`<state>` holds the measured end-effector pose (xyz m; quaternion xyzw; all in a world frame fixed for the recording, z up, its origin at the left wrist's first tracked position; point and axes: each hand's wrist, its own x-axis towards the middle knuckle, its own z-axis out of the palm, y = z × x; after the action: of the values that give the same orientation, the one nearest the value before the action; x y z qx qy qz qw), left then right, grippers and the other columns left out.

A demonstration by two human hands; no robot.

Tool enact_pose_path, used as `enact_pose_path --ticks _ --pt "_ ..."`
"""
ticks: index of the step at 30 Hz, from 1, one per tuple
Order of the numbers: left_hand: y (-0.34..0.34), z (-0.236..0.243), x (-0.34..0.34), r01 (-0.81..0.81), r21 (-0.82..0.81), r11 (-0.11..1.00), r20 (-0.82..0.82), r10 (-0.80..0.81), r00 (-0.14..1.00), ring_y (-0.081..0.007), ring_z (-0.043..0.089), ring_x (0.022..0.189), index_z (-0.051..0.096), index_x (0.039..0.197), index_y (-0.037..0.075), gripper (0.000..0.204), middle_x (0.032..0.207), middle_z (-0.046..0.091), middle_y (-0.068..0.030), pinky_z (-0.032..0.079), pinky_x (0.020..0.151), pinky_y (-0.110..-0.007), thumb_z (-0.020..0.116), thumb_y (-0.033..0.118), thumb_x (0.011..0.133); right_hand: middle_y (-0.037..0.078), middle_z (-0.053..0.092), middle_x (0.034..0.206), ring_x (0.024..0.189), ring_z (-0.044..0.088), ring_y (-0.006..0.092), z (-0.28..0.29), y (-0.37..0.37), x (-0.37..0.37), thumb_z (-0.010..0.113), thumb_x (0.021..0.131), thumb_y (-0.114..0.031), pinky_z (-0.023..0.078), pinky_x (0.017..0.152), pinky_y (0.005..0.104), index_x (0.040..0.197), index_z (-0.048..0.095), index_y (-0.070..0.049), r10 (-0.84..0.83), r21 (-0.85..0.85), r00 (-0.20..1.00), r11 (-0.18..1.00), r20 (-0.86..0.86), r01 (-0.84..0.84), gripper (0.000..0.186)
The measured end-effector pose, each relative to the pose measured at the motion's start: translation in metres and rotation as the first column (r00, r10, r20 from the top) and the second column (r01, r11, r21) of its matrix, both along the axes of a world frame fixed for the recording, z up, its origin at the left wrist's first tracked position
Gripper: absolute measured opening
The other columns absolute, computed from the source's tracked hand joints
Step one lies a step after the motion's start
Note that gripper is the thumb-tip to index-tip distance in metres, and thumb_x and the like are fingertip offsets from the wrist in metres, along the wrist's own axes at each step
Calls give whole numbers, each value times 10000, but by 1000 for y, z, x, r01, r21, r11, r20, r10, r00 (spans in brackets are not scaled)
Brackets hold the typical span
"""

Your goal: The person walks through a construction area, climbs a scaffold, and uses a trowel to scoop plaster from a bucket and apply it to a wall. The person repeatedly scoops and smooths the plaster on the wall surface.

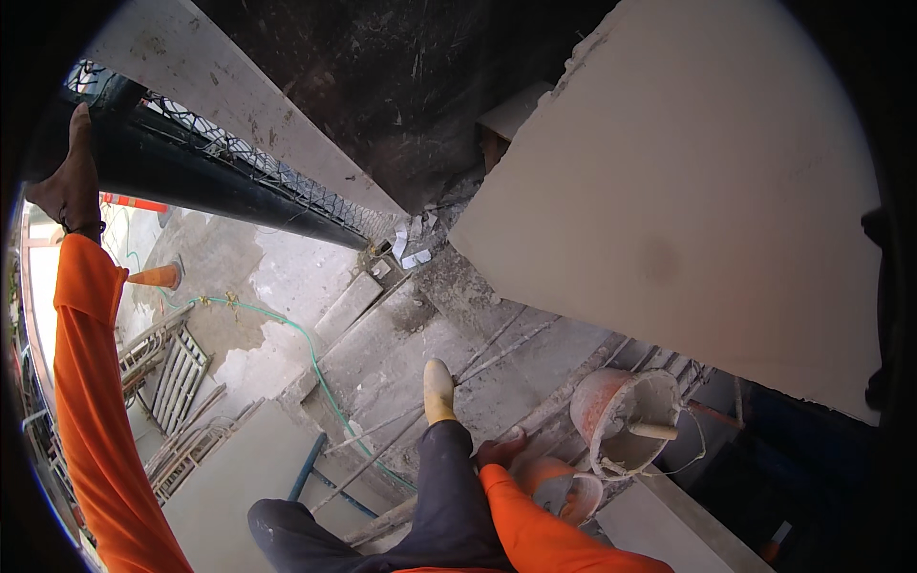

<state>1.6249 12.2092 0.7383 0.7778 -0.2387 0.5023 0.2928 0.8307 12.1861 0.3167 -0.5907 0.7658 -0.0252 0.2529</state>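
In the head view, the cream boot [438, 387] stands near the middle, below a dark trouser leg, and serves as the landmark. Far to the boot's left and higher in the view, the left hand [72, 186] is up against the dark post [234, 198], its far digit stretched out; whether the others close around the post cannot be told. The post slants down from there toward a spot above and left of the boot, with wire mesh [229, 145] along its upper side. Below and right of the boot, the right hand [501, 449] reaches out of an orange sleeve, just beside the smaller bucket [585, 497]; its grip is too hidden to tell. The larger bucket [597, 406], stained and tilted, lies farther right of the boot, with a short pale handle [653, 432] across its mouth. A broad pale slab [688, 201] fills the space above and right of the boot. To the boot's left, a green hose [320, 368] curves over the ground, while an orange cone [158, 276] and metal frames [181, 377] lie farther out.
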Motion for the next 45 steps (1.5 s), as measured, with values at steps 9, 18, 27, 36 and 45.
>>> enact_pose_path --ticks 9,18,27,36,45 --pt "-11 -4 -24 107 -143 984 -102 -122 987 -210 739 935 640 1217 -95 600 1116 752 -159 581 931 -385 935 229 808 282 436 1489 1343 523 449 72 -83 35 643 935 -363 494 1084 534 1500 380 6 73 574 988 818 -139 20 724" --pt "-1 33 -44 46 -289 956 -656 -233 718 -346 470 1402 264 1564 -85 1127 1540 408 -258 336 1224 -420 922 425 804 276 484 1505 1382 507 414 123 -102 31 620 951 -399 439 1146 483 1530 419 -5 562 537 799 615 215 -578 729" --pt "-21 135 -32 88 -428 899 -303 -235 924 -336 599 1275 462 1460 -79 998 1396 606 -212 433 1154 -404 926 481 777 270 613 1405 1295 603 410 186 -146 13 590 935 -344 482 1090 494 1502 469 19 628 602 760 547 165 -582 685" --pt "-26 123 -33 -39 -437 899 -313 -112 943 -358 592 1292 411 1506 -57 997 1460 555 -227 458 1145 -429 888 487 819 279 572 1465 1359 561 400 208 -178 42 585 923 -361 437 1148 464 1517 464 18 566 547 793 600 228 -585 715" --pt "-28 125 -37 32 -487 873 -306 -205 930 -367 596 1279 384 1522 -49 991 1458 545 -232 469 1137 -425 884 457 832 284 657 1334 1263 628 416 205 -195 60 605 912 -375 484 1077 494 1435 536 1 618 387 733 625 285 -678 647"
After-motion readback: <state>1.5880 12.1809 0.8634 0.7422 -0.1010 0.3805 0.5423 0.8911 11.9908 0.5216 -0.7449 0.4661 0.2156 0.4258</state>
